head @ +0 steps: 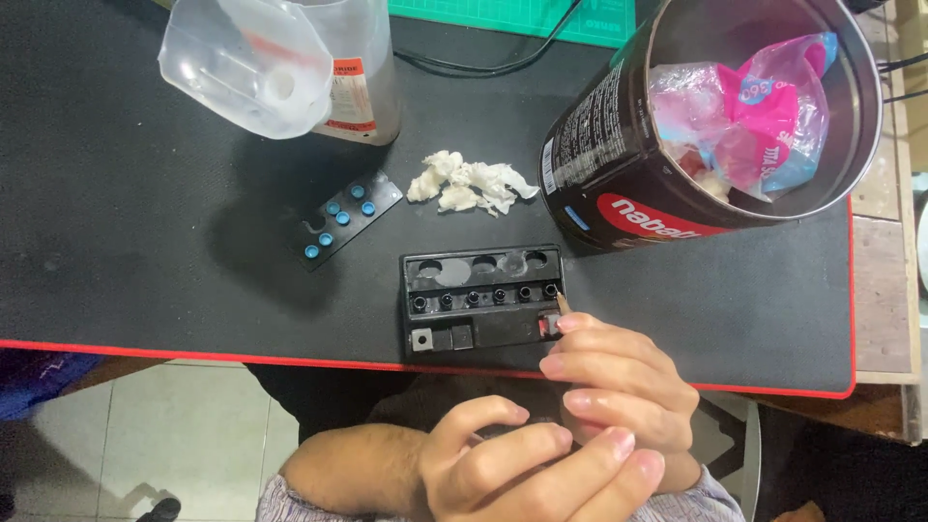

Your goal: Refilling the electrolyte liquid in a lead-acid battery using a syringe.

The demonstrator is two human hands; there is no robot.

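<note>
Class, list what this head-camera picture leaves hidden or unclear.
- Head view: the right hand covers most of the thin stick it holds.
- The left hand is cut by the bottom edge; its grip is unclear.
- The can wall hides its lower contents.
- The plastic jug is cut by the top edge.

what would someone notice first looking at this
Likely the black battery with its row of open filler holes at the mat's near edge, where the right hand pokes a thin stick at its right end. Behind it sits a big dark can stuffed with pink wrappers.
</note>
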